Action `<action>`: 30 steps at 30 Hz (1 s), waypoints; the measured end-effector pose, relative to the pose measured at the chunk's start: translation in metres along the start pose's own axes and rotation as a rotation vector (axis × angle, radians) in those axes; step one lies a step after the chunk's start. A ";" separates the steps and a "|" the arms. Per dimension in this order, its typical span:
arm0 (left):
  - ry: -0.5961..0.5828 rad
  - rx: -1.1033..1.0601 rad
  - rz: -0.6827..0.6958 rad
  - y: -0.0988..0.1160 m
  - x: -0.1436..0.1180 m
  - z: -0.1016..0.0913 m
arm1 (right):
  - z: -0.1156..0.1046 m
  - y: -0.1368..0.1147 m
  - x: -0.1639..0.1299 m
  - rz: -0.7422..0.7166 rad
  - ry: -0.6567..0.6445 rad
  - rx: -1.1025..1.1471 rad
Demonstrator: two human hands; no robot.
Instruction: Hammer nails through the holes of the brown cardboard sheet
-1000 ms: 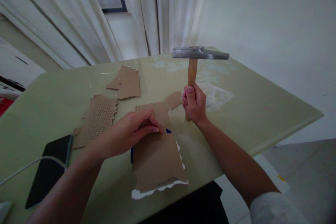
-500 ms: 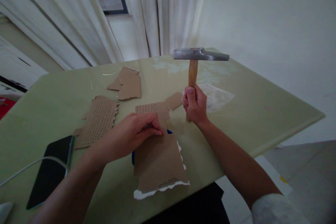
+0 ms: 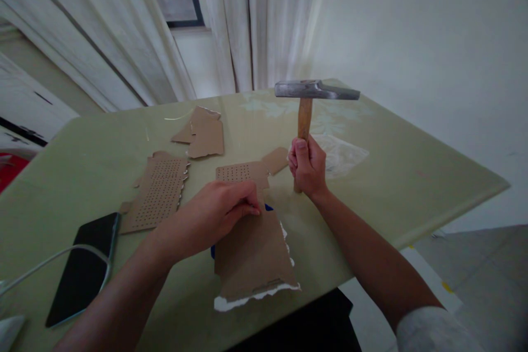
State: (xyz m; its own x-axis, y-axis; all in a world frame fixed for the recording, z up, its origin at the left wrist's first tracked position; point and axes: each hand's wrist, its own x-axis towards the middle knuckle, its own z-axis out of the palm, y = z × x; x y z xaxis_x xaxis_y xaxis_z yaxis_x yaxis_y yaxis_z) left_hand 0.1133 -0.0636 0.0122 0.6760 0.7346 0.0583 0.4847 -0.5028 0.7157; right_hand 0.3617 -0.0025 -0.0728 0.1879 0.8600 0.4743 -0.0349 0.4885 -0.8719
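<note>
My right hand [image 3: 307,165] is wrapped round the wooden handle of a hammer [image 3: 304,115], held upright with its metal head on top. Over the upper part of a torn cardboard piece [image 3: 256,258], my left hand [image 3: 235,203] is closed in a pinch; whatever sits between its fingertips is too small or hidden to make out. Something blue [image 3: 268,207] shows from under the cardboard's edges. Just beyond my left hand lies a piece of cardboard with rows of holes [image 3: 239,171], partly covered by the hand.
A larger perforated cardboard piece [image 3: 159,192] lies on the left, near a dark phone or tablet [image 3: 82,272] crossed by a white cable [image 3: 53,257]. Further back are torn cardboard scraps [image 3: 208,135]. A clear plastic bag [image 3: 342,155] rests behind my right hand on the green table [image 3: 412,176].
The whole view has shifted slightly, with things appearing a little to the right. Both hands keep the same pose, and the hammer stays upright.
</note>
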 end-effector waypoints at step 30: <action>0.110 0.129 0.062 0.008 -0.005 -0.009 | 0.000 0.000 0.000 0.027 0.008 0.032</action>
State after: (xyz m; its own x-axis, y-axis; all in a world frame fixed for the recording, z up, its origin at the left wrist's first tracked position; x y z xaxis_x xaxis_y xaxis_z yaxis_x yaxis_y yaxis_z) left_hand 0.1084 -0.0672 0.0241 0.6452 0.7424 0.1806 0.5159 -0.5976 0.6138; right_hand 0.3618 -0.0031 -0.0728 0.1940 0.8717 0.4501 -0.0713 0.4701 -0.8797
